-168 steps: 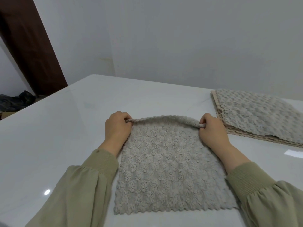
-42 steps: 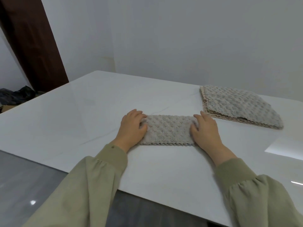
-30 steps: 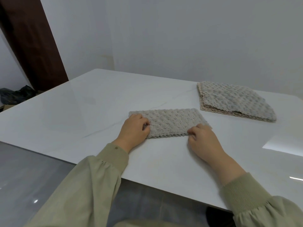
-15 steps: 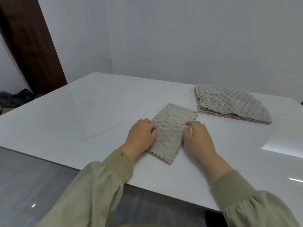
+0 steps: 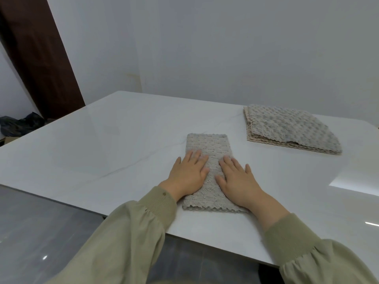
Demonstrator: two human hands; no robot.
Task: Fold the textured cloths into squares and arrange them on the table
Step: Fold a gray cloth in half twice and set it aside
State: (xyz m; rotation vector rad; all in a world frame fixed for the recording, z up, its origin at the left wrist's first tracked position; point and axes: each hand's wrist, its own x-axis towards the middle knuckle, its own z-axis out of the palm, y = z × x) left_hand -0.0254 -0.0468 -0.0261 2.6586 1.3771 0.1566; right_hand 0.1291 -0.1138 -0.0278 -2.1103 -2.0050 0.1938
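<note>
The bumpy grey cloth [image 5: 207,146], folded into a long strip, lies under both grips on the white tabletop [image 5: 102,144]. The left grip [image 5: 188,175] and right grip [image 5: 239,179] are open flat, pressing it down and holding nothing. It likely needs one more fold, end to end, to make a square. A pile of grey and cream cloths [image 5: 287,128] sits far past the right grip.

Both arms [image 5: 127,238], in olive-green sleeves [image 5: 307,249], reach forward. The left hand [image 5: 188,175] lies palm down, fingers [image 5: 198,155] straight and close together. The right hand [image 5: 238,179] lies flat beside it, fingers slightly spread; the two thumbs point toward each other, near but apart
</note>
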